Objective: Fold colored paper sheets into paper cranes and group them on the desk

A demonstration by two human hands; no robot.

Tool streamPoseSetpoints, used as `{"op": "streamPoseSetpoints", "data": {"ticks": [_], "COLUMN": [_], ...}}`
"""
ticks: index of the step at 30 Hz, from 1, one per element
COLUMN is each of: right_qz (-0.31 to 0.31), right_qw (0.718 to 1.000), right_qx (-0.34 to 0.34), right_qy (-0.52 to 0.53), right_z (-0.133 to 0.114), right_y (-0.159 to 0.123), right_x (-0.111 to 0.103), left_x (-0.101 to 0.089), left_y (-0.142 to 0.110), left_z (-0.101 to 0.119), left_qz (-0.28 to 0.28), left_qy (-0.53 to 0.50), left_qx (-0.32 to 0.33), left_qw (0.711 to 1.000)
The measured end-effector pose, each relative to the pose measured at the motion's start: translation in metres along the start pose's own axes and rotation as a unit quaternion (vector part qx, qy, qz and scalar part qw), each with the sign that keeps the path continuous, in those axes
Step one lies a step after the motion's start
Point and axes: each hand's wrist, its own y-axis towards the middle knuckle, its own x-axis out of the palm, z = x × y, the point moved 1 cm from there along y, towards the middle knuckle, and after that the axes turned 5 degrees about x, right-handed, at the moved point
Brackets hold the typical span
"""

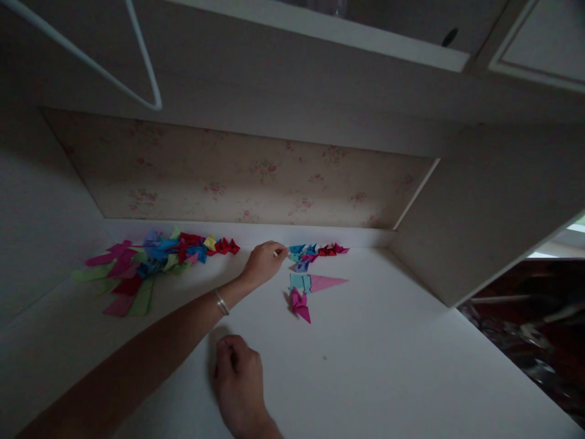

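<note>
My left hand (pixel 264 263), with a bracelet (pixel 221 301) on its wrist, reaches to the back of the white tabletop. Its thumb and fingers are pinched together at the left end of a blue folded paper piece (pixel 298 249). Red folded paper pieces (pixel 327 250) continue that row to the right. Closer to me lie a lilac folded piece (pixel 302 266), a light teal piece (pixel 299 282), a long pink paper point (pixel 326 283) and a magenta folded piece (pixel 300 304). My right hand (pixel 241 385) rests loosely curled near the front, with nothing visible in it.
A heap of colourful folded papers (pixel 137 268) spreads over the back left, ending in a red row (pixel 226 246). Behind stands a flower-patterned panel (pixel 256 177). A shelf overhangs the tabletop (pixel 365 366), side walls bound it, and a white cable (pixel 146 73) hangs at upper left.
</note>
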Motion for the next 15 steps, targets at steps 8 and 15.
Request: {"op": "streamPoseSetpoints", "data": {"ticks": [8,15], "right_qz": [-0.001,-0.006], "right_qw": [1.000,0.999], "right_qx": [-0.007,-0.004], "right_qy": [-0.006,0.040], "right_z": [-0.001,0.000], "right_y": [0.001,0.001], "right_x": [-0.001,-0.003], "left_x": [-0.072,-0.073], "left_y": [-0.144,-0.226], "left_z": [-0.034,-0.026], "left_qz": [0.028,0.027], "left_qy": [-0.243,-0.349], "left_qx": [-0.271,-0.364], "left_qw": [0.931,0.863]}}
